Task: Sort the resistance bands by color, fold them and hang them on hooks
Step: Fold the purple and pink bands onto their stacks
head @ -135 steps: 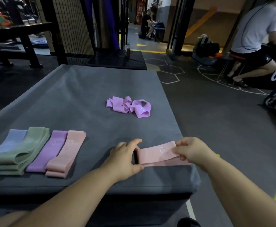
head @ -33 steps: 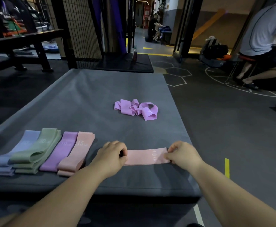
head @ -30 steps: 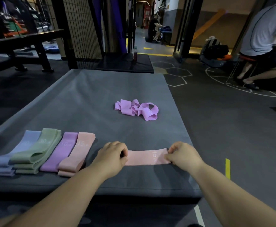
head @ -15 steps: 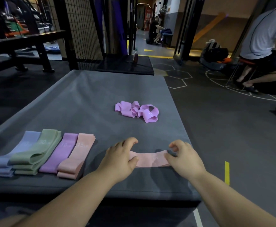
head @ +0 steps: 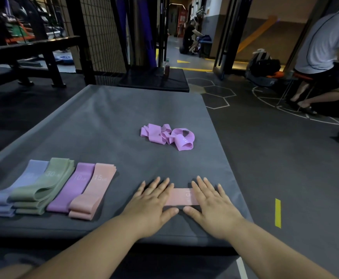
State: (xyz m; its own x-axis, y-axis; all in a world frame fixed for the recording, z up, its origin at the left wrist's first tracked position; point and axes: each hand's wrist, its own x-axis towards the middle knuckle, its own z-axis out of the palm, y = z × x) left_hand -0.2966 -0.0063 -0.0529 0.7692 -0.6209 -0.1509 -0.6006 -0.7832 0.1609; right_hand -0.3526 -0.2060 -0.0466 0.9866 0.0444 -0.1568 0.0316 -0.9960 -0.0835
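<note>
A pink band (head: 181, 196) lies folded flat near the front edge of the grey mat (head: 104, 121). My left hand (head: 152, 202) presses its left end with straight fingers, and my right hand (head: 213, 204) presses its right end the same way. At the front left sit folded bands in a row: lavender (head: 21, 184), green (head: 43, 184), purple (head: 74, 186) and pink (head: 93, 190). A crumpled purple band (head: 167, 135) lies loose in the mat's middle.
A black bench (head: 23, 57) and a wire mesh panel (head: 102, 33) stand at the back left. A bottle (head: 166, 67) stands on a black platform behind the mat. A person sits on a stool (head: 325, 57) at the right. No hooks are in view.
My hands pinched the pink band's ends and held it stretched. Since then both hands have let go, opened and laid flat on the shorter, folded band.
</note>
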